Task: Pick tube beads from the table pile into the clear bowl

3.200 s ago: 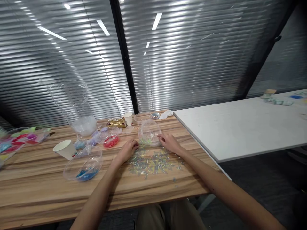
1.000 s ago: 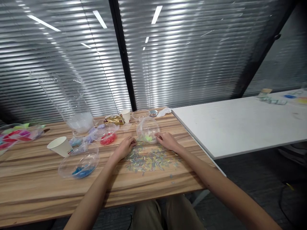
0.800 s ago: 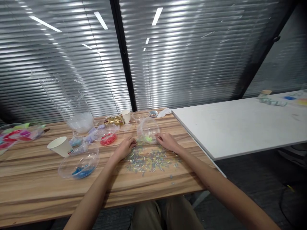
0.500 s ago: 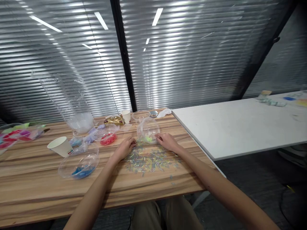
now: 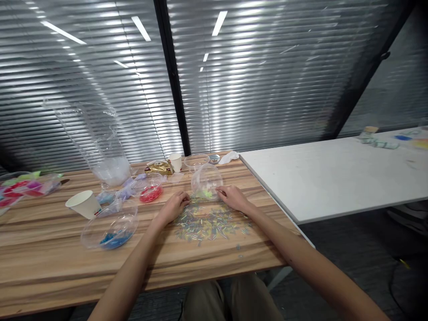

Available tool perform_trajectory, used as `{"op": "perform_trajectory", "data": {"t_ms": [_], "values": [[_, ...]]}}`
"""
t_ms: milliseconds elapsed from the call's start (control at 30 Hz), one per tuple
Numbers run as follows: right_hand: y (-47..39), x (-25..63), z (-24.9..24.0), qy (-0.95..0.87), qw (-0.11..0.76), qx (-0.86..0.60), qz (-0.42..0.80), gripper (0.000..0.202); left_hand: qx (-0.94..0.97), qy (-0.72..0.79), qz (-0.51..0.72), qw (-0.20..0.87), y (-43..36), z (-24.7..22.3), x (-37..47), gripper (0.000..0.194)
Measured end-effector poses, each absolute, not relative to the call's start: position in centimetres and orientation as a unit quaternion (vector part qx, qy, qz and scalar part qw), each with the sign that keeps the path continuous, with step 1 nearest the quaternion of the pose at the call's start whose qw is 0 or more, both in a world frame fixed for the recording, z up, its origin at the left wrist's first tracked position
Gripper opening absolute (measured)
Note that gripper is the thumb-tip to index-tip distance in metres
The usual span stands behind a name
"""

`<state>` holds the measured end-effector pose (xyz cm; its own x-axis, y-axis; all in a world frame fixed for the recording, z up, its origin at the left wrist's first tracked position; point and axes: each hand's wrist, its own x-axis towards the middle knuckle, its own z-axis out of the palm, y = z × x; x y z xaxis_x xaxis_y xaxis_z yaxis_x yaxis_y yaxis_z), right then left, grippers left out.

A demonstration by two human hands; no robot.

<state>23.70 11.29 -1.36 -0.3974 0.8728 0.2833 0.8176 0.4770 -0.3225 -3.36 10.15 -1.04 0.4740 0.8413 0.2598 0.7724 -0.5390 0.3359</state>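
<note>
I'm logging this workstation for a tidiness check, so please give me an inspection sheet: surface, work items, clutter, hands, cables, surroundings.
Surface: wood-grain table, strewn with small tube-like pieces.
Work items: tilted clear bowl, its opening towards the person, yellow-green pieces inside.
Clutter: blue pieces and red pieces in clear bowls, near paper cup, gold packet, clear bag.
Hands: left hand by the strewn pieces, right hand at the tilted bowl's rim; grips unclear.
Cables: apparent dark cord on the floor, lower right.
Surroundings: white table alongside, blinds behind.
</note>
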Motion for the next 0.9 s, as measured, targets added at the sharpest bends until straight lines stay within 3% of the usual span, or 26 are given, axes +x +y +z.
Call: {"op": "perform_trajectory", "data": {"t_ms": [900], "values": [[11.14, 23.79, -1.06, -0.848, 0.174, -0.497, 0.054, 0.033, 0.859, 0.465, 0.202, 0.075, 10.26, -1.22, -3.45, 0.016]]}}
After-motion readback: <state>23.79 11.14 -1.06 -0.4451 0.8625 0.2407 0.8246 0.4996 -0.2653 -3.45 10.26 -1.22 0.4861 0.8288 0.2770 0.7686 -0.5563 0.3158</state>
